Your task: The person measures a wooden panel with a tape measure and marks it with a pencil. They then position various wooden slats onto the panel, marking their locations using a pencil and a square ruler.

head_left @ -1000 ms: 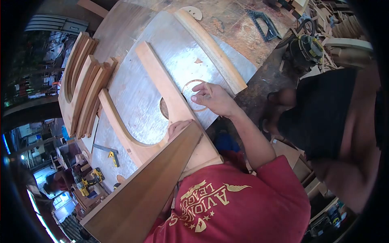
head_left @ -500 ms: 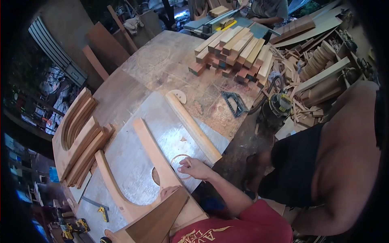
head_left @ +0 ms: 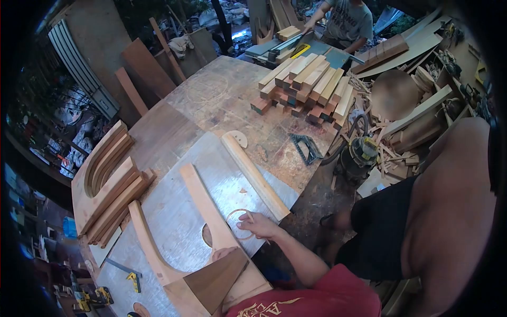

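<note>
My right hand (head_left: pixel 259 226) is closed around a thin pencil (head_left: pixel 250 215). It is over the metal-topped sheet (head_left: pixel 174 222), beside a ring-shaped wooden piece (head_left: pixel 231 212). Left of it lies a curved U-shaped wooden frame (head_left: pixel 196 187) with two long arms. A brown, angled wooden board (head_left: pixel 217 280) lies across the frame's near end. Fingers of my left hand (head_left: pixel 225 252) show at this board's upper edge and appear to grip it; the rest of that hand is hidden.
Curved wooden parts (head_left: pixel 113 190) are stacked at left, near a yellow-handled square (head_left: pixel 133 280) and drills (head_left: pixel 92 298). A long strip (head_left: pixel 256 177), a black speed square (head_left: pixel 306 149) and stacked lumber (head_left: pixel 306 84) lie beyond. A co-worker (head_left: pixel 348 24) is at the back; another person (head_left: pixel 449 201) is at right.
The whole scene has shifted slightly down in view. More of the co-worker at the back shows. My right hand keeps the pencil near the ring, with its fingers slightly turned.
</note>
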Action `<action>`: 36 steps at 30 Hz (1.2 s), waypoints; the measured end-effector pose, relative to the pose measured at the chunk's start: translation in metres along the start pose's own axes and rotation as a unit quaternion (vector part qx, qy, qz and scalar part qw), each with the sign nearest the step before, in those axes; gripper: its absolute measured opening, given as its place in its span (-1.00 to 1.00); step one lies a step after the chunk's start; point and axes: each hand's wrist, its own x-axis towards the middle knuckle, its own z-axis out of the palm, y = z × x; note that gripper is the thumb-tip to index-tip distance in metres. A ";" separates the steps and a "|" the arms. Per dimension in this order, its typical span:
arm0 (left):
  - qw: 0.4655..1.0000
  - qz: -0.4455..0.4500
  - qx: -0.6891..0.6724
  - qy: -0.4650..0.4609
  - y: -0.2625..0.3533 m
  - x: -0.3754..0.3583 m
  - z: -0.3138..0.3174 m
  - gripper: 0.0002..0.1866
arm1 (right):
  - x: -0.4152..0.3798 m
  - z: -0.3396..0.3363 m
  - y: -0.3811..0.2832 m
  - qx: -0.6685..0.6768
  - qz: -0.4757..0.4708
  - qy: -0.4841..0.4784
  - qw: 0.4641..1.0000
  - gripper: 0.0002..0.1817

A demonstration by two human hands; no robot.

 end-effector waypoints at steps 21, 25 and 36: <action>0.998 0.049 0.018 -0.032 0.033 0.020 -0.028 -0.56 | -0.003 -0.001 0.003 0.055 -0.026 0.014 0.998 -0.32; 0.996 0.079 0.040 -0.026 0.023 0.021 -0.024 -0.60 | 0.000 -0.004 0.006 0.055 -0.018 0.008 0.998 -0.30; 0.996 0.047 0.030 -0.066 0.012 0.018 -0.015 -0.83 | 0.002 -0.004 0.011 0.040 -0.047 0.013 0.998 -0.29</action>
